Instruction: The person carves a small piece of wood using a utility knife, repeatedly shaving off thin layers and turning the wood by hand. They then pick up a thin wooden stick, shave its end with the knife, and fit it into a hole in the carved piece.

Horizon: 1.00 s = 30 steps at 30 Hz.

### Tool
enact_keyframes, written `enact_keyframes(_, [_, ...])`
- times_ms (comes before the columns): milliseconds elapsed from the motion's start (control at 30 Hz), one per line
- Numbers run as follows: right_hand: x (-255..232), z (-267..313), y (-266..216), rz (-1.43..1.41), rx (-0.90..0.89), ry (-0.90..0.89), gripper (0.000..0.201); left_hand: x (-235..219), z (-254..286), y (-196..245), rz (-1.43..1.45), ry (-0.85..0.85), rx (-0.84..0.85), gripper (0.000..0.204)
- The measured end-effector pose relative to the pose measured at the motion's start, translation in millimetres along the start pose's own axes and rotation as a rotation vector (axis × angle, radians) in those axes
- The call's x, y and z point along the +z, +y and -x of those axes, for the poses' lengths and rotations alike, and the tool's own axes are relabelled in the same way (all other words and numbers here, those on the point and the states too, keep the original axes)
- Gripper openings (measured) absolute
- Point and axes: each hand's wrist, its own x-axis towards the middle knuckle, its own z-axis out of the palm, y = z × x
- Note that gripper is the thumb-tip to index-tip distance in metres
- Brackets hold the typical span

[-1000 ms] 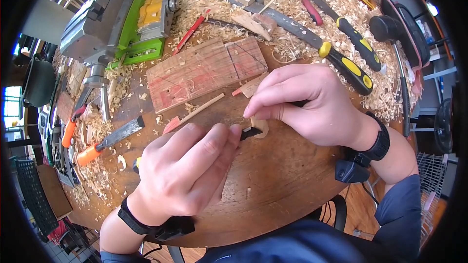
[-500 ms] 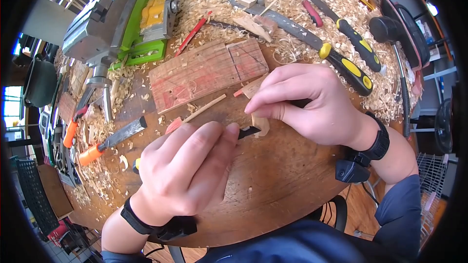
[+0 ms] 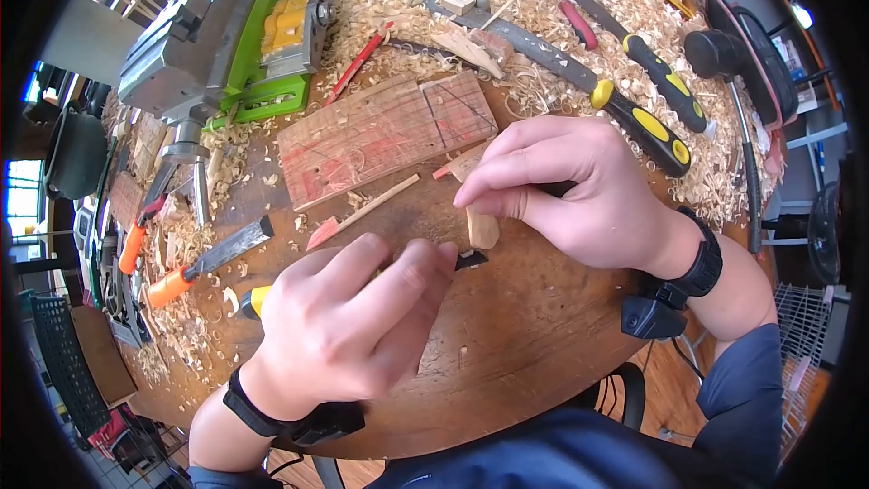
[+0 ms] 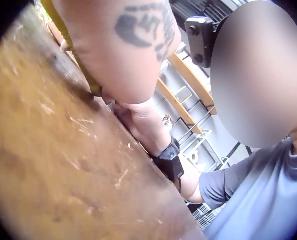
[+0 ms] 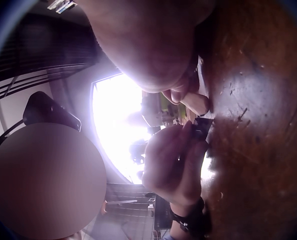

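R hand [image 3: 566, 190] pinches small wood pc [image 3: 483, 230] over the worktop [image 3: 525, 335], L hand [image 3: 358, 317] grips dark-bladed knife [image 3: 472, 260] just beside; wood prob. light, stiff, might split, best held at upper end.

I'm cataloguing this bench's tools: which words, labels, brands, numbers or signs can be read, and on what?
No text can be read in any view.
Wooden board: dark drawn lines, no readable letters or numbers.
Black-and-yellow handles: no brand can be made out.
Knife in the left hand: visible blade too small to read.
Wrist camera: any marking too small or blurred to read.
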Motion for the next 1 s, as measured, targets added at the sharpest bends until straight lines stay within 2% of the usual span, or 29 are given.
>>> enact_keyframes(133, [-0.4, -0.1, 0.9, -0.015, 0.003, 0.002, 0.01, 5.6, -2.2, -4.0, 0.006, 0.082, -0.04, 0.031])
enact_keyframes(200, [0.4, 0.0, -0.8, -0.011, 0.008, 0.007, 0.009, 11.0, -4.2, -7.1, -0.029, 0.227, -0.058, 0.023])
enact_keyframes(533, [1.9, 1.0, -0.8, 0.005, 0.02, 0.019, 0.009, 11.5, -4.3, -7.2, 0.004, 0.19, -0.08, 0.034])
enact_keyframes(667, [3.6, 1.9, 2.1, 0.005, 0.006, 0.036, 0.009, 9.3, -4.8, -4.2, 0.024, 0.168, -0.1, 0.025])
enact_keyframes(733, [3.4, 1.1, 1.7, 0.008, -0.004, 0.041, 0.009, 5.0, -3.2, 4.0, 0.058, 0.022, -0.087, 0.032])
enact_keyframes(767, [2.4, 0.7, 0.5, 0.01, 0.0, 0.039, 0.009, 5.6, -3.9, 9.1, 0.05, 0.011, -0.06, 0.034])
enact_keyframes(933, [3.5, 1.5, 1.7, 0.014, -0.02, 0.039, 0.009, 7.9, -3.1, 7.0, 0.068, 0.035, -0.076, 0.033])
enact_keyframes(1000, [3.6, 1.3, 2.3, 0.014, -0.019, 0.045, 0.01, 14.4, -5.9, -1.8, -0.041, 0.243, -0.059, 0.02])
